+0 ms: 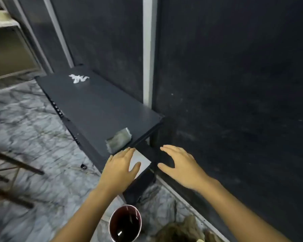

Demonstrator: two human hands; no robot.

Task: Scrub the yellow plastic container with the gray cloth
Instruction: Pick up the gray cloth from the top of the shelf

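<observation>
You stood facing a dark wall [234, 84], and it filled most of what you saw, with a pale vertical strip [148, 49] running down it. Against its foot ran a long dark shelf [94, 105], low enough that you looked down on its top, which is probably why things had been left on it within easy reach. Below and to your left lay the marbled floor [24, 128].

On the near end of the shelf sat a folded grayish pad [119, 139], close to the edge; I judged it to be the gray cloth, though blur kept me from being sure. It lay just beyond your left fingertips, apart from them, so it had not been picked up yet. A crumpled white scrap [78, 78] lay at the far end, well apart from everything else.

Your left hand [120, 169] was spread flat, fingers straight, over a pale panel [140, 160] at the shelf's corner, holding nothing. Your right hand [179, 165] hovered just beside it with relaxed, splayed fingers, also holding nothing; both looked poised to reach.

Near your feet stood a round can [125, 223] of dark liquid, with a brownish rag heap [182, 229] beside it.

No yellow plastic container showed anywhere, so the scrubbing could not have begun.
</observation>
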